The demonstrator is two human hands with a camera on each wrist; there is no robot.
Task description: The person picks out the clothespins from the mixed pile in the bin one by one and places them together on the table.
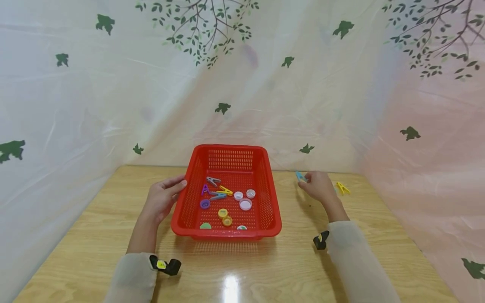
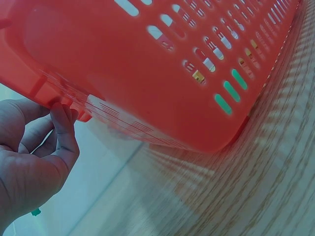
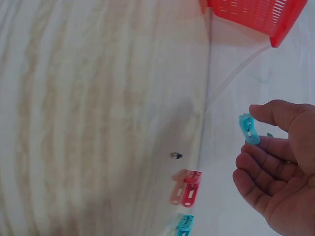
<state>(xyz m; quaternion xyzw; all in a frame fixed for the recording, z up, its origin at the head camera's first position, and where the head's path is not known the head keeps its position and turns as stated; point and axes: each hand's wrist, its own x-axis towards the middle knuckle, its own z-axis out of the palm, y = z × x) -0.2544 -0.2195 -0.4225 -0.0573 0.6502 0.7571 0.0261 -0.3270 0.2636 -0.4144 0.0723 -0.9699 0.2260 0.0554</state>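
A blue clothespin (image 1: 299,176) is pinched by the right hand (image 1: 320,189), right of a red basket (image 1: 227,233) gripped by the left hand (image 1: 162,198)

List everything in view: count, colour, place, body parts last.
Table: 1, pale wood, under basket
Backdrop: 1, whitish with green leaves, behind table
Basket: 1, red, on table
Basket clothespins: 4, grey, purple, yellow, blue, inside
Pale caps: 3, whitish, basket's right half
Yellow caps: 2, yellow, basket's near half
Purple cap: 1, purple, basket's left half
Near-rim caps: 2, green and whitish, partly hidden
Loose clothespin: 1, yellow, table's right side
Edge clothespins: 2, red, blue, table's far edge
Held clothespin: 1, light blue, in right hand
Speck: 1, dark, on table
Sleeves: 2, pale, head view's bottom
Wrist devices: 2, black, by sleeves
Left hand: 1, gripping basket's left rim
Right hand: 1, pinching clothespin
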